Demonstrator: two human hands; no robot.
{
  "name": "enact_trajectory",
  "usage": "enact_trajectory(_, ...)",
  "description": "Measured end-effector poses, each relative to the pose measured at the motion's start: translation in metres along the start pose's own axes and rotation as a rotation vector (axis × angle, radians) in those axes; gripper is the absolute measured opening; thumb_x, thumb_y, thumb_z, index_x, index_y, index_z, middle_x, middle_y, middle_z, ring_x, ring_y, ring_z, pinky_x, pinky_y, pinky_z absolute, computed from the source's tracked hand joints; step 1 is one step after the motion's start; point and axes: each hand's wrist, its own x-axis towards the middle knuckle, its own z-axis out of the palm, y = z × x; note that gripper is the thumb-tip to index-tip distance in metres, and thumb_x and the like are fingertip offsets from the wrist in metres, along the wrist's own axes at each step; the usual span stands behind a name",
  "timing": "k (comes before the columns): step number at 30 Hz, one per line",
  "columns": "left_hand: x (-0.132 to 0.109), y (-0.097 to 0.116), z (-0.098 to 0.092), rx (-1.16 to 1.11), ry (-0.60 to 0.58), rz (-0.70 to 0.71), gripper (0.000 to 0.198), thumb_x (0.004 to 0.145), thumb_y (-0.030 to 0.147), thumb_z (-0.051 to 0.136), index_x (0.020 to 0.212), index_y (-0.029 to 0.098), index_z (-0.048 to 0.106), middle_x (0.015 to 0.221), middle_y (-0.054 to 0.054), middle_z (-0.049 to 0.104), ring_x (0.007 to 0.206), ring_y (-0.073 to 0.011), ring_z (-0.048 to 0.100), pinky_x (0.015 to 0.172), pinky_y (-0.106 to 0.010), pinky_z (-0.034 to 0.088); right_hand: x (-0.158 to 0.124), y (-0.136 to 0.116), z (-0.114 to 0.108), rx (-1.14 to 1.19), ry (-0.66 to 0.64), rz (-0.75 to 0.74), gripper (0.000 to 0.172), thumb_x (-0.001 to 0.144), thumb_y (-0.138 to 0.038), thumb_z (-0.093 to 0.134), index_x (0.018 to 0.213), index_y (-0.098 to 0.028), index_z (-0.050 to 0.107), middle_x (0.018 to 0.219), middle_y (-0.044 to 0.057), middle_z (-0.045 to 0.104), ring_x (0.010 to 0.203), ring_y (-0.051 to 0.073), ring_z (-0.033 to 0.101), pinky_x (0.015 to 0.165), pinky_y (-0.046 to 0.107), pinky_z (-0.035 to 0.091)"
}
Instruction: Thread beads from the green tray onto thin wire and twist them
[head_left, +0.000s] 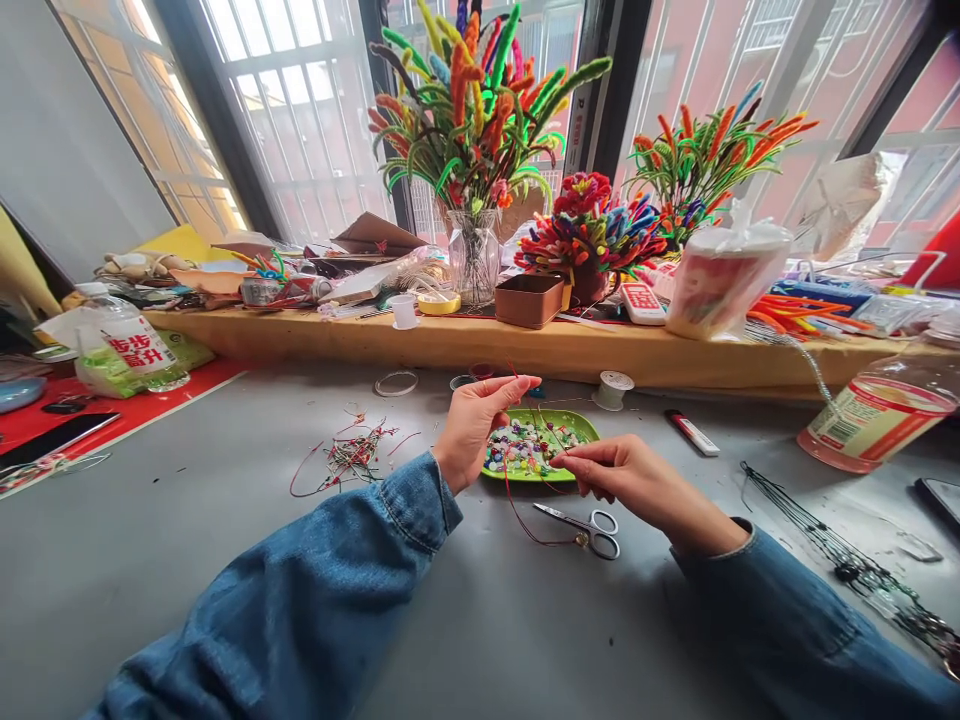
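So, left hand (474,430) and right hand (628,478) each pinch skinny cord (553,543) near a shallow green tray (589,428) of glossy beads (527,456).

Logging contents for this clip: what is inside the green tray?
The green tray holds many beads in mixed colours, including white, purple and green. The left hand covers its far left part and the right hand its near right corner; whatever lies there cannot be seen.
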Motion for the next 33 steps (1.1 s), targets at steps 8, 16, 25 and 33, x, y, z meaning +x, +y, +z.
enact_trajectory(8,-0.008,-0.004,0.007,0.107,-0.065,-0.026,0.017,0.06,0.031,0.065,0.069,0.016,0.068,0.068,-0.002,0.061,0.055,-0.0071,0.043,0.05,-0.021,0.03,-0.004,-0.012,-0.009,-0.091,0.389,-0.164,0.032,0.07,-0.041,0.053,0.091,-0.02,0.064,0.094,0.006,0.06,0.082,0.019,0.053,0.07,0.031,0.04)
enact_trajectory(16,-0.024,-0.007,0.018,0.53,-0.2,0.169,0.023,0.064,0.035,0.06,0.052,0.016,0.064,0.054,0.0,0.048,0.058,-0.0112,0.043,0.056,-0.024,0.033,-0.009,-0.021,0.008,0.262,0.376,-0.272,0.023,0.07,-0.035,0.057,0.081,-0.016,0.065,0.083,0.005,0.059,0.077,0.015,0.053,0.066,0.027,0.042)
enact_trajectory(25,-0.023,-0.005,0.013,0.44,-0.162,0.093,0.025,0.065,0.035,0.06,0.078,0.015,0.066,0.075,-0.004,0.062,0.07,-0.0148,0.054,0.064,-0.025,0.04,-0.009,-0.021,0.003,0.52,0.302,-0.091,0.021,0.066,-0.033,0.061,0.074,-0.014,0.063,0.06,-0.002,0.053,0.052,0.006,0.041,0.047,0.02,0.031)
enact_trajectory(33,-0.024,0.0,0.015,0.366,-0.202,0.111,0.021,0.065,0.03,0.061,0.076,0.013,0.065,0.067,-0.002,0.06,0.062,-0.0116,0.052,0.061,-0.024,0.04,-0.011,-0.022,0.005,0.608,0.049,0.001,0.016,0.071,-0.029,0.057,0.074,-0.014,0.063,0.071,0.001,0.06,0.051,0.006,0.052,0.05,0.019,0.039)
